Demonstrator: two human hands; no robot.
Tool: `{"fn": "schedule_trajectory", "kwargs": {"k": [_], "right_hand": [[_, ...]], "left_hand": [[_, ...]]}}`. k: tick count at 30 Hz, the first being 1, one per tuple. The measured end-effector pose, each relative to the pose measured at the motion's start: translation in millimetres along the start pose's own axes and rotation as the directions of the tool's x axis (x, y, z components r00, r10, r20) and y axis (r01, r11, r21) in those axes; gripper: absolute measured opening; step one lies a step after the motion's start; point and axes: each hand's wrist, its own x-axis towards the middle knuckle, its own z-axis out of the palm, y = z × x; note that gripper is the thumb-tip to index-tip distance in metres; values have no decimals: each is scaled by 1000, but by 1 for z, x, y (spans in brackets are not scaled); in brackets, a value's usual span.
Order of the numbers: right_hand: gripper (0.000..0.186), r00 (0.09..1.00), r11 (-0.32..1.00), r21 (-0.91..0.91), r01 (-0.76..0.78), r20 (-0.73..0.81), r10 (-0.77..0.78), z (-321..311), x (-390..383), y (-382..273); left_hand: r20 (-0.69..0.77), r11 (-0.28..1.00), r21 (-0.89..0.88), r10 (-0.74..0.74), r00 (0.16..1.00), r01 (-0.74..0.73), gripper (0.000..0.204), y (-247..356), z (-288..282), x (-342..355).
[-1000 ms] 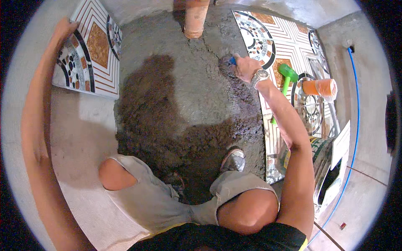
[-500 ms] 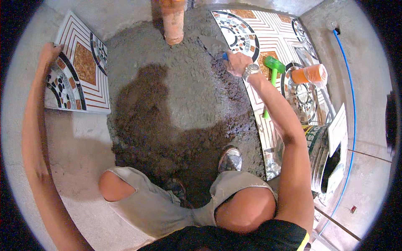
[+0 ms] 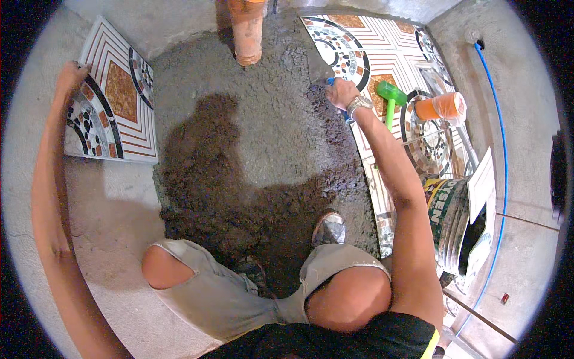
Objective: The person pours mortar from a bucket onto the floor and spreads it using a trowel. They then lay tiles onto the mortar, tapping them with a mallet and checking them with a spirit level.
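The person squats over a bed of grey mortar [image 3: 263, 155] spread across the floor, and everything else lies around that bed. The right hand [image 3: 342, 93] reaches to the mortar's far right edge, its fingers clenched around the blue handle of a trowel [image 3: 321, 70] whose flat metal blade lies on the mortar, just beside the laid patterned tiles [image 3: 382, 54]. A wristwatch [image 3: 359, 105] sits on that wrist. The left hand [image 3: 72, 76] stretches out well to the left of the mortar and rests on the far corner of a loose patterned tile [image 3: 113, 107], which lies flat on the bare concrete floor [image 3: 113, 197]; its fingers curl over the tile's edge, though whether they truly grip it cannot be told.

At the far edge of the mortar an orange pipe [image 3: 246, 30] stands upright out of the floor. To the right of the mortar, on the laid tiles, lies a green-headed mallet [image 3: 390, 99], and just beyond it an orange cup [image 3: 441, 107] on its side. Farther right, near the person's right elbow, stands a bucket [image 3: 457, 221], and a blue hose [image 3: 501, 155] runs along the floor past it. The near half of the mortar is darker and rougher than the far half. One shoe [image 3: 329, 228] is planted on the mortar's near edge, between the bent knees.
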Motion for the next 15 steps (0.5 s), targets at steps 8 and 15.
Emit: {"fn": "schedule_trajectory", "kwargs": {"k": [8, 15], "right_hand": [[29, 995, 964, 253, 80, 38, -93, 17, 6, -11], [24, 997, 912, 404, 71, -3, -77, 53, 27, 13]], "left_hand": [[31, 996, -85, 28, 999, -25, 53, -6, 7, 4], [-57, 994, -96, 41, 998, -46, 53, 3, 0, -7]]}}
